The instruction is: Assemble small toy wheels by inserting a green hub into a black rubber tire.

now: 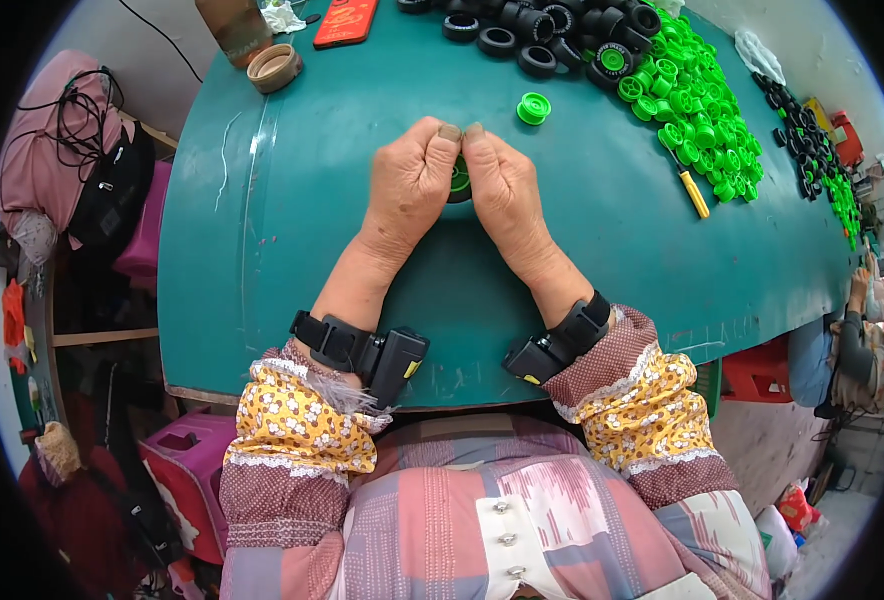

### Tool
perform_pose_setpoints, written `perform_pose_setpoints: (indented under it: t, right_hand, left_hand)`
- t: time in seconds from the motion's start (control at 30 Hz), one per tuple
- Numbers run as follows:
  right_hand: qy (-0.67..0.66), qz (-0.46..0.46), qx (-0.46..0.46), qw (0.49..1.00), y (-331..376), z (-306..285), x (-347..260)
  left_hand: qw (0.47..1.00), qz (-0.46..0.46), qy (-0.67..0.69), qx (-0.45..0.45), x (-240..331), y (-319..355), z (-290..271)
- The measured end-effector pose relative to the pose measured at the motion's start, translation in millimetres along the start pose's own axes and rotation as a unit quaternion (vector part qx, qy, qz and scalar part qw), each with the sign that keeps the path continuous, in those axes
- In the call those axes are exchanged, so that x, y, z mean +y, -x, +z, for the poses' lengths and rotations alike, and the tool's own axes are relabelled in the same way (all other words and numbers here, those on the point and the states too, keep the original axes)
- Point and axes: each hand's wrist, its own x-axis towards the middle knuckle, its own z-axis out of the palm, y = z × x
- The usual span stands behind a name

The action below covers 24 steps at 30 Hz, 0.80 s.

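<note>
Both my hands meet over the middle of the green table (312,180), thumbs up and close together. Between them is a small toy wheel (460,180), a green rim with a black tyre around it, mostly covered by my fingers. My left hand (410,185) is closed on its left side, and my right hand (505,190) grips the right side. Just beyond my right hand a single loose green rim (533,108) lies on the table. Whether the tyre is fully seated on the held rim cannot be made out.
Black tyres (537,60) and a heap of green rims (707,125) cover the far right. A yellow-handled tool (695,195) lies beside the rims. At far left are a red phone (346,22), a brown container (234,32) and a round lid (274,68). Another person (862,350) sits at right.
</note>
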Motion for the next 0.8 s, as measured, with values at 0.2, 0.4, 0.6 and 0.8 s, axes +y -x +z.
perform_pose_setpoints:
  t: [0.2,0.4,0.6,0.8]
  right_hand:
    - [0.07,-0.069,0.022,0.995,-1,-2,3]
    - [0.05,-0.032,0.023,0.998,-3,0,7]
    - [-0.181,0.229,0.004,0.957,-9,-6,4]
    - [-0.262,0.285,-0.064,0.92,-14,-18,6]
  left_hand:
    - [0.998,-0.045,0.053,0.005,-3,-3,3]
    - [0.971,-0.189,0.145,-0.018,-5,-12,5]
    - [0.933,-0.253,0.254,0.023,-5,-13,0]
    - [0.946,-0.252,0.201,0.007,-14,-13,-10]
